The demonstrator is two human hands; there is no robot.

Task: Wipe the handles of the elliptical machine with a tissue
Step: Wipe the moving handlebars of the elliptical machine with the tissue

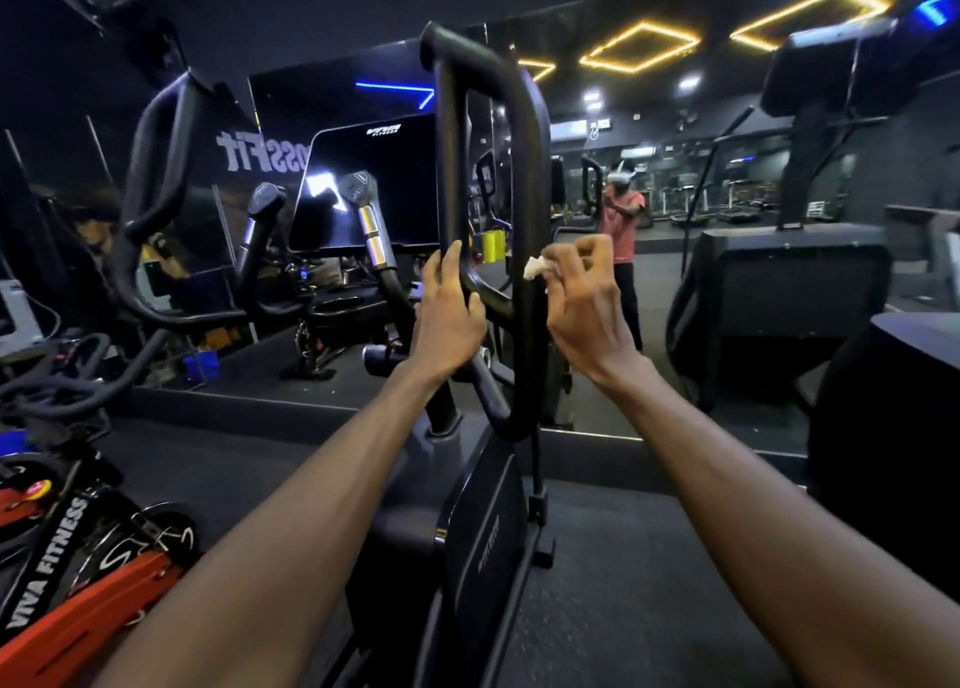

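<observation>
The elliptical's right handle is a tall black loop in the middle of the view. My left hand grips the loop's inner bar low down, fingers wrapped around it. My right hand pinches a small crumpled white tissue and presses it against the right side of the loop's outer bar. The machine's left handle curves up at the left, with nothing touching it. Two short silver-banded grips stand in front of the dark console screen.
A large wall mirror ahead reflects the gym and a person in a red shirt. A red and black bike marked VIVA FITNESS stands at lower left. Another dark machine is at right. The floor is dark rubber matting.
</observation>
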